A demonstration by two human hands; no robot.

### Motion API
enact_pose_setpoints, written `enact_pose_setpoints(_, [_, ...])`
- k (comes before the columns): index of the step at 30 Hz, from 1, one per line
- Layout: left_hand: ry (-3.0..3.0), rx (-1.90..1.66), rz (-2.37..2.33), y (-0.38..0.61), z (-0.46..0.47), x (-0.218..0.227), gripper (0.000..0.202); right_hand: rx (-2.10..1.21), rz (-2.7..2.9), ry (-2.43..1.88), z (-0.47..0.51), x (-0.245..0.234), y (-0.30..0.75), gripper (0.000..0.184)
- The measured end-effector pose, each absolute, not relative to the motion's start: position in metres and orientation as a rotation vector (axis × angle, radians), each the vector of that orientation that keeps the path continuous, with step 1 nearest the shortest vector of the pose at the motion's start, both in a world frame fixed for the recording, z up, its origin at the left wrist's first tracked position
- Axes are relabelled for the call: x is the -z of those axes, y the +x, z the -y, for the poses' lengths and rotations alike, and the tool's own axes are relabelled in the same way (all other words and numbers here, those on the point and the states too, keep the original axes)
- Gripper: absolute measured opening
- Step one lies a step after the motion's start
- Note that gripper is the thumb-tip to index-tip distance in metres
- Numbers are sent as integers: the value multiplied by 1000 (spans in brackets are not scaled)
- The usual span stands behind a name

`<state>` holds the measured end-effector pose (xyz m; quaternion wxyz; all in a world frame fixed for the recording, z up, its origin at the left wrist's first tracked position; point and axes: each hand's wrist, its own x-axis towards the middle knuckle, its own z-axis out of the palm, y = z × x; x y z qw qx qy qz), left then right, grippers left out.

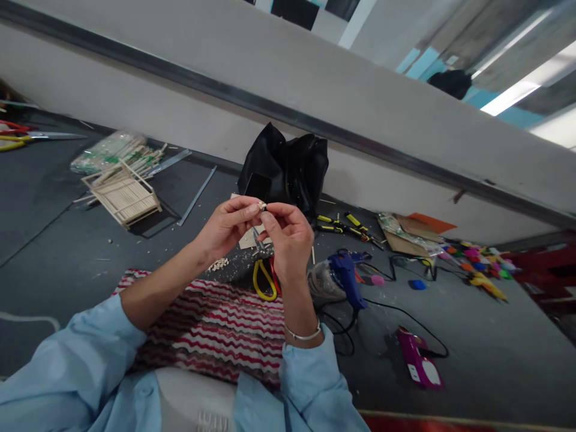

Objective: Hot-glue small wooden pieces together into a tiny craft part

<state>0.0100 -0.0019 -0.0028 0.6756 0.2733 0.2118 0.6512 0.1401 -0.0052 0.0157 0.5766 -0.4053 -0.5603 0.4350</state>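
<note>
My left hand [225,228] and my right hand [288,237] meet in front of me, fingertips pinched together on one tiny pale piece [261,206] held between them. It is too small to name for certain. Both hands hover above the grey floor, over a pair of yellow-handled pliers [264,279] and a scatter of small pale bits [219,264]. A striped red and white cloth [211,327] lies under my forearms. A thin bracelet circles my right wrist.
A small frame of wooden sticks [122,195] and a bag of sticks [108,151] lie at the left. A black bag [288,168] stands against the wall. A blue glue gun [346,273] with cable, yellow-handled tools [342,227], cardboard [411,234] and coloured bits [477,264] lie right.
</note>
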Motion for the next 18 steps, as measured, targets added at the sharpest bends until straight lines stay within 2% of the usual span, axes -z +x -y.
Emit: enact_pose_setpoints(18, [823, -1504, -587, 11, 7, 1, 20, -901, 1476, -1028, 6, -32, 152, 7])
